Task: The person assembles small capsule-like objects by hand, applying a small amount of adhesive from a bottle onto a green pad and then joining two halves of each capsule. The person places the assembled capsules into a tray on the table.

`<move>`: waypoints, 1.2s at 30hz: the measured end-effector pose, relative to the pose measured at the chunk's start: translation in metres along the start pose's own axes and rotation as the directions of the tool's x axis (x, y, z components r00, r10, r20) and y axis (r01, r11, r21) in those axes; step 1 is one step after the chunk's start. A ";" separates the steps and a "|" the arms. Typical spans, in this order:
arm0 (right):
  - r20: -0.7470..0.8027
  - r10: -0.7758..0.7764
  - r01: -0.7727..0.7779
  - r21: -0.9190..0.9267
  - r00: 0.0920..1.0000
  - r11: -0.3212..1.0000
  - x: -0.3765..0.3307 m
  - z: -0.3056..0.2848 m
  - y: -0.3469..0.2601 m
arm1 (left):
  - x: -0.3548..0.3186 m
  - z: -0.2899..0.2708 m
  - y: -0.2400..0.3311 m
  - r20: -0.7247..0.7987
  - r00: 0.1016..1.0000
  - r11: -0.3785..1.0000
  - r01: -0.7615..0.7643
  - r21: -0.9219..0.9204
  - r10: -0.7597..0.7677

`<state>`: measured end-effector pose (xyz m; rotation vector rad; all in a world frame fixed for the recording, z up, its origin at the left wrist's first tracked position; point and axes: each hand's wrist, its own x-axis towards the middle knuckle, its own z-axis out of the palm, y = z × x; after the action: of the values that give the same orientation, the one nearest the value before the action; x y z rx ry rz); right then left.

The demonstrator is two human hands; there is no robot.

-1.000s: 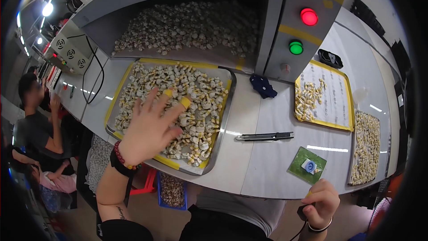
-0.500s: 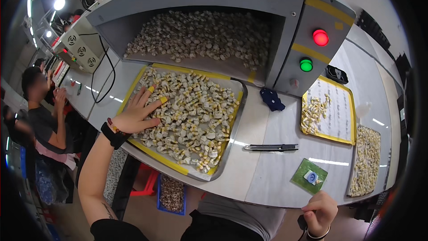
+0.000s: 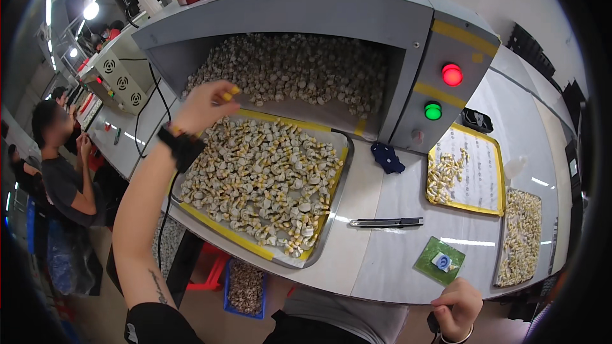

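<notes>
Pieces (image 3: 258, 181), small, white and yellow

Left hand (image 3: 203, 108) at the tray's (image 3: 224, 237) far-left corner; right hand (image 3: 460, 309) curled.
The left forearm (image 3: 140, 236) runs up beside the tray's left edge, wrist bent rightward, fingers bent, thumb apart from them; the right hand, fingers folded in, sits right of the tray and nearer the body.
</notes>
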<state>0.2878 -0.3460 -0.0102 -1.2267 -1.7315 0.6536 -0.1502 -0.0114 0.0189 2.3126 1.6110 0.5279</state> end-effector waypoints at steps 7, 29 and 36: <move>-0.046 0.067 -0.073 -0.120 0.997 0.990 -0.018 -0.012 -0.004 | 0.076 0.064 -0.031 0.027 0.999 0.902 -0.046 0.429 0.038; 0.152 0.458 -0.302 -0.567 0.876 0.766 0.159 -0.067 0.157 | -0.181 0.127 0.177 0.628 0.571 0.237 0.611 -0.755 0.528; 0.097 0.234 -0.155 -0.503 0.967 0.850 0.123 -0.065 0.098 | -0.198 0.176 0.191 0.423 0.751 -0.232 0.591 -0.772 0.507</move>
<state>0.3756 -0.1999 -0.0150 -1.7650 -1.9950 0.4387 0.0261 -0.2651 -0.0861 0.7083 0.2616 0.5049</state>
